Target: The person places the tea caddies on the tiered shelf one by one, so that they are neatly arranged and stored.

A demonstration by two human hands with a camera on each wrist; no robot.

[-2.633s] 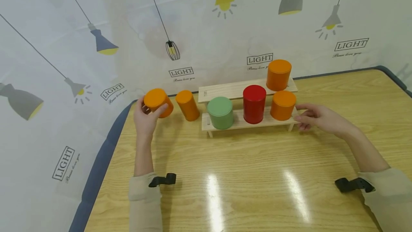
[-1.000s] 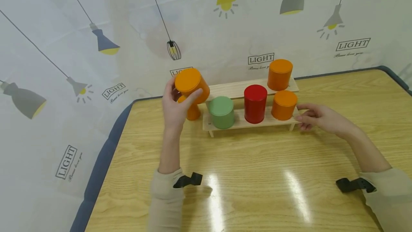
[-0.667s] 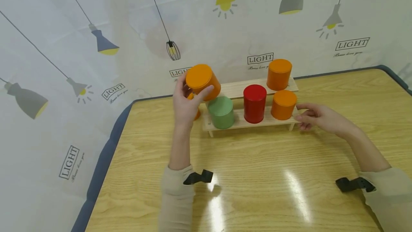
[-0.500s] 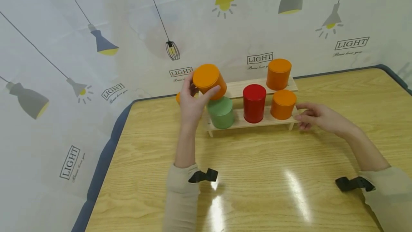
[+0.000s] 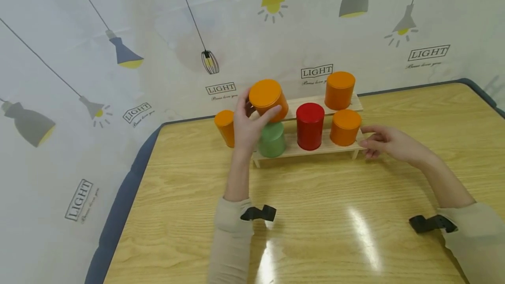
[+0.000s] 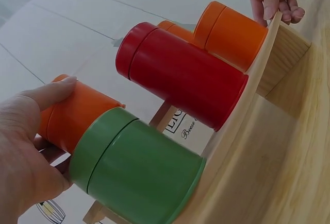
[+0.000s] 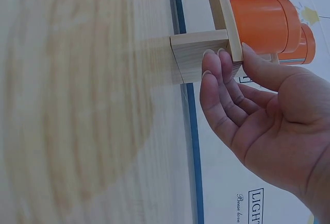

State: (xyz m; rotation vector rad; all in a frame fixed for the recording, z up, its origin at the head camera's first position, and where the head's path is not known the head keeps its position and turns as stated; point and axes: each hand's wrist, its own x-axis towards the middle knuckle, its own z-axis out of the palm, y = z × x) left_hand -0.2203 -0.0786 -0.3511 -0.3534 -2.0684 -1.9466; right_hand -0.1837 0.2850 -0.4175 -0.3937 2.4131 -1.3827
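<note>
My left hand [image 5: 247,129] grips an orange canister [image 5: 266,94], fingers behind it and thumb across its near side. In the head view this canister overlaps the left part of the rack's upper shelf, just behind a green canister [image 5: 272,141]. The left wrist view shows the held orange canister [image 6: 85,112] slightly tilted, partly hidden by the green one. At the right end of the two-tier wooden rack [image 5: 289,144], my right hand [image 5: 388,144] pinches the lower board, thumb on top and fingers underneath, as the right wrist view shows.
A red canister [image 5: 310,127] and a short orange canister [image 5: 345,128] stand on the lower shelf. Another orange canister [image 5: 339,91] is on the upper shelf's right end. A slim orange canister [image 5: 225,128] stands on the table [image 5: 189,179] left of the rack, before a printed wall cloth [image 5: 165,47].
My left hand has lifted the orange canister from the table's left side and carried it right, past the slim canister, to the rack's upper left. The right hand has stayed at the rack's end.
</note>
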